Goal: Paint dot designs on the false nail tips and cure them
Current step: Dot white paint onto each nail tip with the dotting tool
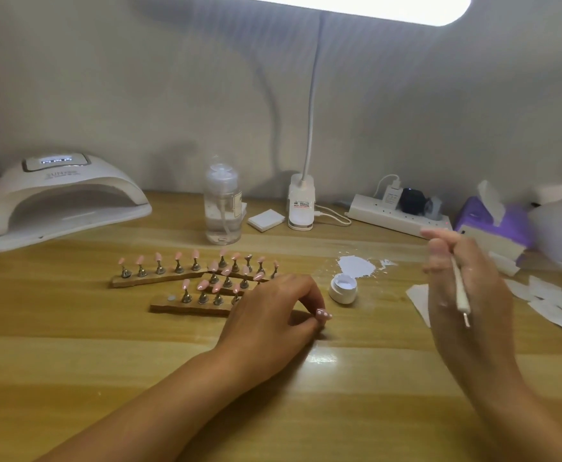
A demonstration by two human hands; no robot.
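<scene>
One pink nail tip (323,315) carries white dots as a person works at a wooden worktop (106,378). The left hand (273,308) rests on the worktop near its front middle. Its grip is closed in a fingertip pinch on that tip, just right of the holder strips (173,308). The right hand (466,288) hovers well apart to the right, raised off the surface. Its grip is on a white dotting tool (460,290), metal point down, though blur hides exactly how the fingers lie. Between the hands stands an open pot of white gel (343,288), with a smear of white (356,265) on the worktop just behind it. The three wooden strips carry the other pink tips (177,256); no dots can be made out on them from here. One seat (171,297) at the front strip's left end is bare. The curing lamp (63,198) sits at the rear left, its display lit, with nothing visible in its bay. On this showing the job is at an early stage: one tip dotted, most left to paint, curing not yet begun.
</scene>
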